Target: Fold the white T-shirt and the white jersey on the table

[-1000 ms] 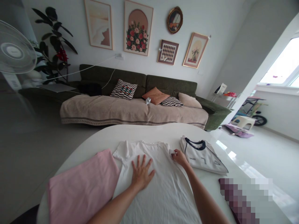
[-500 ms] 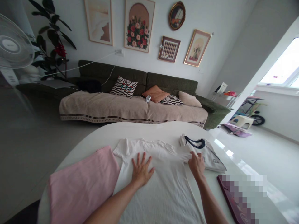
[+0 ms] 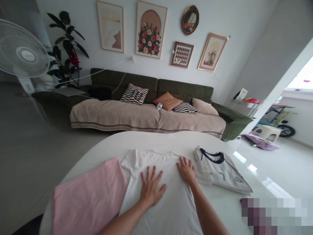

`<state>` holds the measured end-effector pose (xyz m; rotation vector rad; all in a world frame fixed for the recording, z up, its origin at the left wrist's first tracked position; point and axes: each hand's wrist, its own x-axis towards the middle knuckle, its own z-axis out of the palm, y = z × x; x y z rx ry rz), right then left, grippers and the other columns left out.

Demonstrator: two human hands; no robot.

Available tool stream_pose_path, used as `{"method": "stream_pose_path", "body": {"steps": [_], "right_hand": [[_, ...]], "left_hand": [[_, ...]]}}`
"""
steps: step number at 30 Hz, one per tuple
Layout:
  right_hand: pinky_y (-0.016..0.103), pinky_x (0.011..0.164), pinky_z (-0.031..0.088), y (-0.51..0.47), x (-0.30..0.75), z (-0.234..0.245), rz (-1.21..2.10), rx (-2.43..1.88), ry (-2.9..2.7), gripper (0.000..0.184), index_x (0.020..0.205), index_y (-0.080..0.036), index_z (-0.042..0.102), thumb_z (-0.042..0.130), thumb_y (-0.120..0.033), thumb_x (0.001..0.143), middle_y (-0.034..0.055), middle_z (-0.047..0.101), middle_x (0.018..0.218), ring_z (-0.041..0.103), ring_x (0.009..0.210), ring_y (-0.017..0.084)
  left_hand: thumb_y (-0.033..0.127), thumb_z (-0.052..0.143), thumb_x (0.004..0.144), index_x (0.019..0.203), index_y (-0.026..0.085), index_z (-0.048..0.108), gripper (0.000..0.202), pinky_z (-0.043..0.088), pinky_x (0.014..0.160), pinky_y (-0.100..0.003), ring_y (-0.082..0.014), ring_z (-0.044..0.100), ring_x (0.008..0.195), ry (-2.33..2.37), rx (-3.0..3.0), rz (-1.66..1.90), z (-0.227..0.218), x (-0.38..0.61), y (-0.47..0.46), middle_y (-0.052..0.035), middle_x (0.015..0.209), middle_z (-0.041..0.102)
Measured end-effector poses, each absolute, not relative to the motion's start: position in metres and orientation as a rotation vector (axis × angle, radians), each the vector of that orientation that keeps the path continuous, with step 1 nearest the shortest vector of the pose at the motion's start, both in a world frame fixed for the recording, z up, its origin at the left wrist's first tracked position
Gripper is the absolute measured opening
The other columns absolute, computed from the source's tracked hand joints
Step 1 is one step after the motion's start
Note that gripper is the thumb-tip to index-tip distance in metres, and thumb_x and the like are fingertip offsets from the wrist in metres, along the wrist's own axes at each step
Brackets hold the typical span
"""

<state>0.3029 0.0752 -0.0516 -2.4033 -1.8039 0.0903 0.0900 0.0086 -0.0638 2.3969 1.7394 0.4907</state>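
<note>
White T-shirt [image 3: 168, 195] lies flat on the round white surface [image 3: 156, 140], collar at the far end, body running toward the camera. It's the landmark for everything below.

Left hand [image 3: 151, 187]: open, fingers spread, palm pressed flat on the shirt's chest area, just left of centre. Grips nothing.

Right hand [image 3: 187, 169]: also open and flat, fingers together-ish, resting on the shirt's right shoulder area near the sleeve. Grips nothing, only presses the fabric down. The two hands are near each other but apart.

Shirt's left sleeve is folded in over the body, near the collar. Right sleeve edge lies under or just beside the right hand; can't tell the exact fold.

Around the shirt:
- Pink folded cloth [image 3: 88, 199] touching the shirt's left edge, overlapping it slightly.
- Folded white jersey with dark navy collar [image 3: 220, 168] just right of the shirt, touching or almost touching its right shoulder.
- Blurred patch at the near right, well apart from the shirt; contents unreadable.

Beyond the shirt, past the far rim: green sofa [image 3: 183, 89] with beige throw and cushions. Fan [image 3: 23, 49] far left.
</note>
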Motion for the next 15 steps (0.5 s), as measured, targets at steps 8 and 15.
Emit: {"method": "stream_pose_path", "body": {"steps": [8,15], "right_hand": [[0.052,0.103,0.008,0.104,0.281,-0.052,0.157,-2.436,-1.87,0.056,0.139,-0.026,0.016,0.018,-0.05,0.088,0.0023,0.011,0.148,0.001,0.134,0.023],[0.057,0.099,0.014,0.111,0.261,-0.046,0.247,-2.453,-1.826,0.062,0.14,-0.021,0.006,0.011,-0.053,0.087,0.0097,0.007,0.147,0.004,0.134,0.027]], "left_hand": [[0.059,0.03,0.08,0.134,0.04,0.022,0.058,0.0,0.101,-0.061,-0.0322,0.0,0.134,1.729,2.374,0.449,-0.062,0.09,0.009,0.0026,0.147,0.013],[0.06,0.029,0.081,0.135,0.041,0.019,0.058,0.0,0.101,-0.061,-0.0325,0.0,0.133,1.722,2.359,0.452,-0.06,0.091,0.007,0.0024,0.148,0.012]]}}
